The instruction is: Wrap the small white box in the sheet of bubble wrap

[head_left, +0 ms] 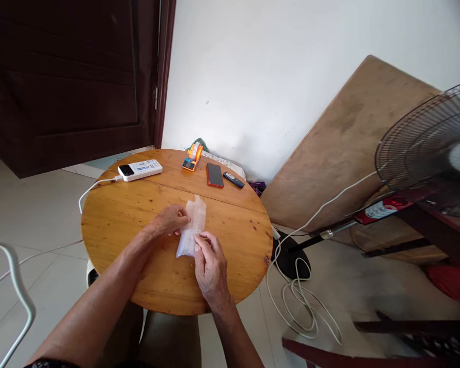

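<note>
A small piece of translucent bubble wrap (196,221) lies near the middle of the round wooden table (115,214), with a bluish tint at its lower end. My left hand (172,220) is at its left edge, fingers curled and pinched on the wrap. From the right, my right hand (210,258) grips the lower right edge between thumb and fingers. Whether anything is wrapped inside the bluish part, I cannot tell.
At the back of the table are a white power bank (143,169) with a cable, an orange tape dispenser (192,156), a red-edged phone (214,175) and a dark handheld device (233,179). A standing fan (425,148) and coiled cable (301,301) are on the right.
</note>
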The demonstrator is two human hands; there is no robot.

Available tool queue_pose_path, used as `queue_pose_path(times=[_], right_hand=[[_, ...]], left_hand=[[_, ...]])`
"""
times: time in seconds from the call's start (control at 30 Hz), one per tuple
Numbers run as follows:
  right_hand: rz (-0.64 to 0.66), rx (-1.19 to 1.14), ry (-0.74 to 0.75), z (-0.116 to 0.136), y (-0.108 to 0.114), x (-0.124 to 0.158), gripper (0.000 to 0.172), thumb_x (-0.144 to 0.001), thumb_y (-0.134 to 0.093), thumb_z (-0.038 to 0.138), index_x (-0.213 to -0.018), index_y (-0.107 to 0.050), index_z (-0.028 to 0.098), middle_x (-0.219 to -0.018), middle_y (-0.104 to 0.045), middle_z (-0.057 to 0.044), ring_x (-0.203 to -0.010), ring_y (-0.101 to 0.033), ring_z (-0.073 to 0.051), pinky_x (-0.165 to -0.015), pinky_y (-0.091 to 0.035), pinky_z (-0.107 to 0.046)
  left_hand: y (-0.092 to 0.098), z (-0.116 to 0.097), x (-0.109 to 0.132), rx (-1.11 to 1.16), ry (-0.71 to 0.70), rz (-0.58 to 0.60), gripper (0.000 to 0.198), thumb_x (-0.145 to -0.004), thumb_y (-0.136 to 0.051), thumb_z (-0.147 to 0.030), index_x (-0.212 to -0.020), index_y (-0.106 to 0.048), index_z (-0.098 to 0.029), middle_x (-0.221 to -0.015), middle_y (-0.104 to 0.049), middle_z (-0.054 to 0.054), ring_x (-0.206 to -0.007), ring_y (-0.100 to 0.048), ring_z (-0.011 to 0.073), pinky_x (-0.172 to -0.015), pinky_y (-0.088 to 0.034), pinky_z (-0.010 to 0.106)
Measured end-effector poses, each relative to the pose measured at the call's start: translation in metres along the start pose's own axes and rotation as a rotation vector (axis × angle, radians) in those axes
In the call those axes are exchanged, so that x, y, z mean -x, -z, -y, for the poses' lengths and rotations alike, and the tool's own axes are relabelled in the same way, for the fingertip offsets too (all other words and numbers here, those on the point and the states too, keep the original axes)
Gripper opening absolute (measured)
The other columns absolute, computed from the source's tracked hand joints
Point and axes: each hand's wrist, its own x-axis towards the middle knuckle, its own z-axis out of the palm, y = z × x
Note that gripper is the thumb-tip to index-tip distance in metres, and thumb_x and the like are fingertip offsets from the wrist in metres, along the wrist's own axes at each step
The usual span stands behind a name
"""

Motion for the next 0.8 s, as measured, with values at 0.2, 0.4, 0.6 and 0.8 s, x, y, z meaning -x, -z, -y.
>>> queue_pose_path(times=[0.2, 0.4, 0.6, 0.8], right_hand=[[-0.005, -0.006, 0.002, 0.000, 0.000, 0.000, 0.033, -0.094, -0.040, 0.014, -0.117, -0.065, 0.018, -0.114, -0.061, -0.013, -0.104, -0.061, -0.022, -0.088, -0.054, -0.035], [0.004, 0.002, 0.006, -0.001, -0.001, 0.000, 0.033, -0.095, -0.040, 0.015, -0.116, -0.065, 0.018, -0.113, -0.061, -0.013, -0.103, -0.061, -0.022, -0.087, -0.054, -0.035], [-0.008, -0.001, 0.007, -0.001, -0.001, 0.001, 0.033, -0.095, -0.040, 0.015, -0.117, -0.065, 0.018, -0.115, -0.061, -0.012, -0.104, -0.061, -0.022, -0.088, -0.054, -0.036], [-0.004, -0.008, 0.006, -0.002, -0.002, 0.001, 0.033, -0.094, -0.041, 0.014, -0.117, -0.064, 0.018, -0.115, -0.060, -0.012, -0.105, -0.061, -0.021, -0.089, -0.054, -0.036]], left_hand=[[-0.009, -0.004, -0.001, 0.101, -0.097, -0.051, 0.004, -0.067, -0.051, -0.020, -0.066, -0.054, -0.018, -0.051, -0.049, -0.007, -0.044, -0.047, 0.0082, -0.043, -0.036, 0.018], [-0.009, -0.002, -0.005, 0.116, -0.150, -0.082, 0.033, -0.077, -0.046, -0.045, -0.060, -0.055, -0.018, -0.049, -0.046, -0.005, -0.049, -0.043, 0.0108, -0.047, -0.032, 0.022], [-0.014, -0.001, -0.010, 0.074, -0.139, -0.108, 0.039, -0.066, -0.061, -0.054, -0.053, -0.054, -0.018, -0.050, -0.044, -0.005, -0.053, -0.040, 0.0109, -0.049, -0.025, 0.024], [-0.018, 0.001, -0.009, 0.126, -0.140, -0.069, 0.027, -0.067, -0.054, -0.044, -0.057, -0.052, -0.018, -0.052, -0.042, -0.006, -0.052, -0.038, 0.0098, -0.049, -0.027, 0.022]])
